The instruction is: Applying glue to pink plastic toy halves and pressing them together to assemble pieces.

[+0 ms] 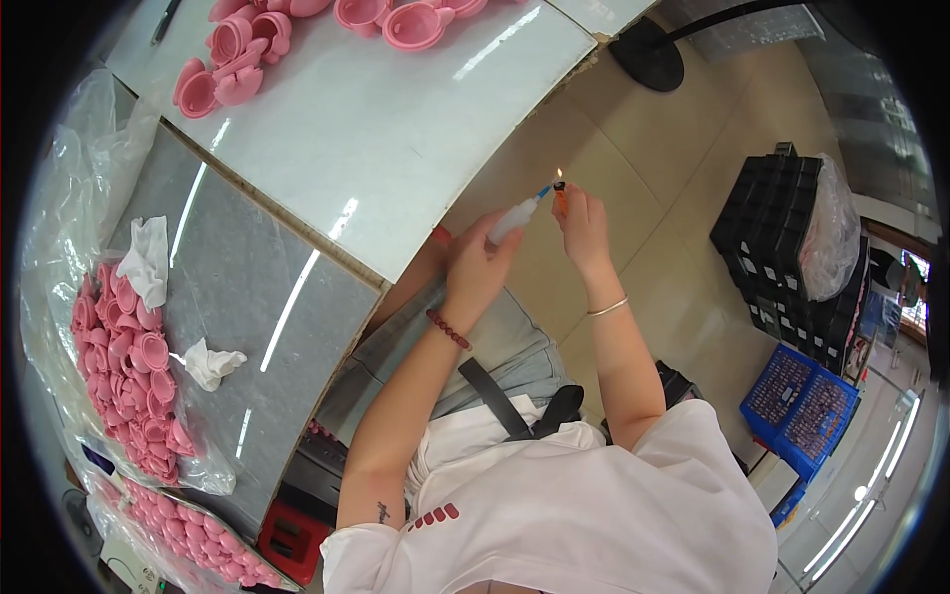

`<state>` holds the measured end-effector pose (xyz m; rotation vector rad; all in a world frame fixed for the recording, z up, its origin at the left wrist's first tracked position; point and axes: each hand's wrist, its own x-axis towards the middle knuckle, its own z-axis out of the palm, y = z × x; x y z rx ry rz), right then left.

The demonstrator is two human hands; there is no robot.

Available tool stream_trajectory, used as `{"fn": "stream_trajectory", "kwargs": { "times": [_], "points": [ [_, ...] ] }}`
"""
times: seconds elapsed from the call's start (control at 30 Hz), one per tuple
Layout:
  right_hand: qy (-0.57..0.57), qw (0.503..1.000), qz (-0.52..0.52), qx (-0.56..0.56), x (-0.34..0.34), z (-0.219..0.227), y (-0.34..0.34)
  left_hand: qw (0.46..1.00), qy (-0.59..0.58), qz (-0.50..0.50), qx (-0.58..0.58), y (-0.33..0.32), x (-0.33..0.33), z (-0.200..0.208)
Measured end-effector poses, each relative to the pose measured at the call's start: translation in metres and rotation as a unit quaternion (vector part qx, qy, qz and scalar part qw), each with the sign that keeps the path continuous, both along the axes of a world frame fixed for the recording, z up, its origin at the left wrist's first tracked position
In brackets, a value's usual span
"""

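Observation:
My left hand [479,267] is closed around a small white squeeze bottle [512,223] that has a thin blue nozzle tip pointing up and to the right. In my right hand [586,230] is an orange lighter [561,201], held upright, with a small flame burning at its top. The flame is close beside the blue tip; whether it touches the tip, I cannot tell. Both hands are held over the floor, just right of the table corner.
Pink hollow plastic parts [233,59] lie on the white tabletop [336,129]. More pink parts [129,376] are heaped on plastic at the grey table [247,287], near crumpled white tissues [211,364]. Black crates [767,228] and blue trays [800,401] stand at right.

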<state>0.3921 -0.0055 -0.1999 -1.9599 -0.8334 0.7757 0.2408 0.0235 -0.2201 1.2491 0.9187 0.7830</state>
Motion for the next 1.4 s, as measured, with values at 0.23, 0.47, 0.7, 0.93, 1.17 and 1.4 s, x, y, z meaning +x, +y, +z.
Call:
{"fn": "stream_trajectory", "kwargs": {
  "times": [0.23,0.47,0.7,0.93,1.17,1.4],
  "points": [
    [0.009,1.0,-0.006,-0.001,0.001,-0.001,0.0,1.0,0.009,-0.002,0.001,0.0,0.001,0.0],
    [0.03,0.999,-0.022,0.005,-0.001,-0.002,0.0,1.0,0.027,-0.006,0.005,0.0,-0.001,0.001],
    [0.035,0.999,-0.017,0.007,-0.002,0.001,0.0,1.0,0.024,-0.009,-0.001,0.0,-0.002,0.002],
    [0.02,1.0,-0.017,0.007,0.001,-0.004,0.001,1.0,0.018,-0.006,0.002,0.001,-0.001,-0.003],
    [-0.023,0.999,-0.01,-0.02,0.012,0.02,0.001,0.999,0.04,-0.036,0.005,0.004,-0.001,0.016],
    [-0.196,0.931,-0.055,0.304,0.031,0.154,0.058,0.997,-0.024,-0.043,-0.061,0.0,-0.004,0.01]
  ]
}}
